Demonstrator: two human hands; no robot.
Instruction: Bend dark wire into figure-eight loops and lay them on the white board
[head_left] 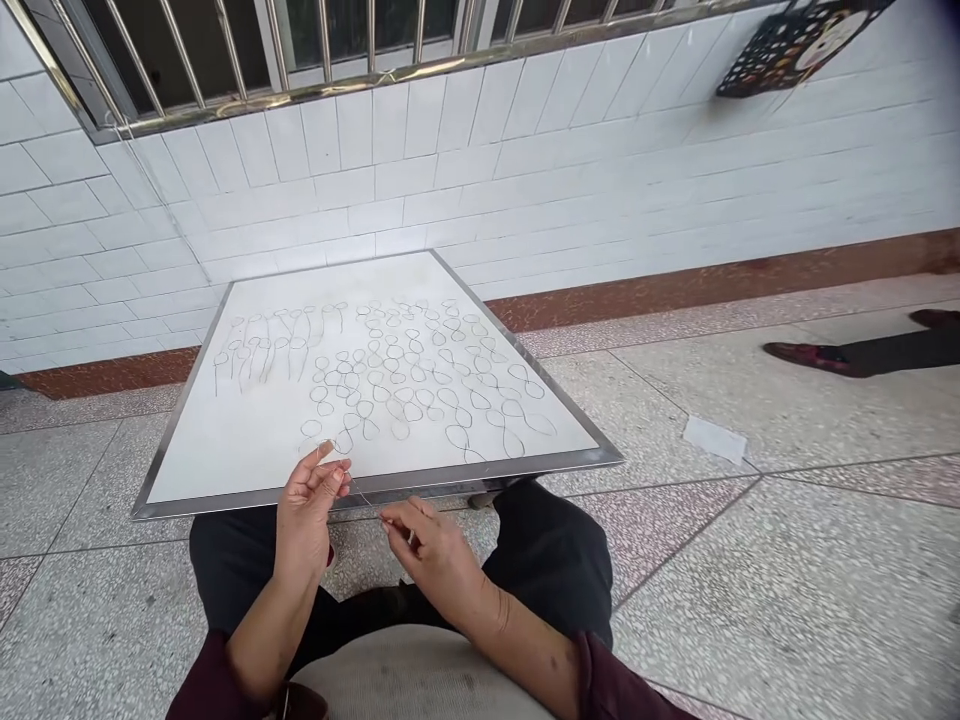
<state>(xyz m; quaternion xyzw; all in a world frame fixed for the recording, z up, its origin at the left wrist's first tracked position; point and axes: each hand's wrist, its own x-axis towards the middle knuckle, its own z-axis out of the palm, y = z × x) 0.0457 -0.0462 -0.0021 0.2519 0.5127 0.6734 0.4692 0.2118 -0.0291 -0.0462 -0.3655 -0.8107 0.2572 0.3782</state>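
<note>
Between my two hands runs a thin wire [365, 497], pinched at both ends above the near edge of the board. My left hand [311, 495] grips it between thumb and fingers, closed, palm turned inward. The fingers of my right hand [427, 545] are closed on its other end, a little lower and to the right. On the white board [247, 440] lie several wire loops [457, 438] twisted into figure-eights, mostly at the centre and right. Several single loops with long straight tails [262, 350] lie in two rows at the left.
The board has a grey metal frame [555, 466] and slopes off above my knees. Behind it stands a white tiled wall [450, 210] below a barred window [322, 40]. A patterned bag [802, 45] hangs at upper right. Another person's shoe [814, 357] and a white paper [714, 438] are on the floor.
</note>
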